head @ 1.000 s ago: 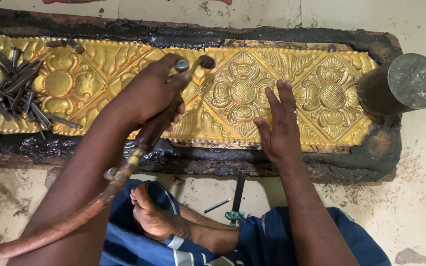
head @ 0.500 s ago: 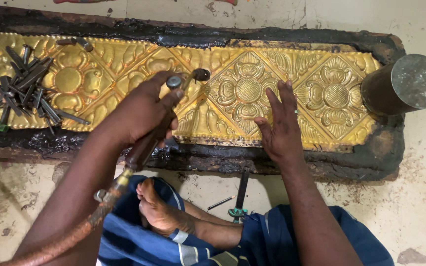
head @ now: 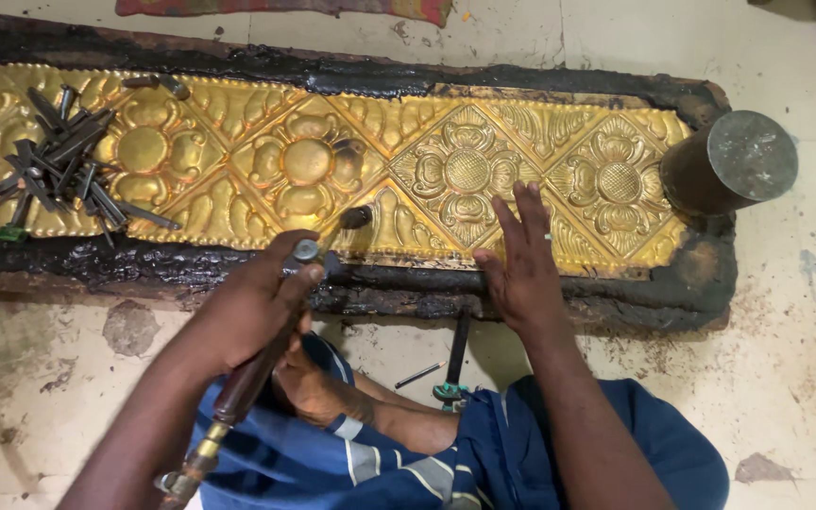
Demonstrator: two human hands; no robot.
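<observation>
Two hands at the embossed gold panel (head: 238,123): left hand (head: 257,302) grips a torch (head: 266,359), right hand (head: 521,264) presses flat, fingers spread

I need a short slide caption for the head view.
Left hand holds a torch at an embossed gold sheet; right hand rests flat on it.

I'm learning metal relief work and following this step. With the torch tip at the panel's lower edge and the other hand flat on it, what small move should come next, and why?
Probably ease the torch nozzle slightly along the lower edge of the gold panel. The left hand grips it with the tip just above the black pitch bed, while the right hand lies flat on the relief close by, so a short move keeps clear of those fingers.
</observation>
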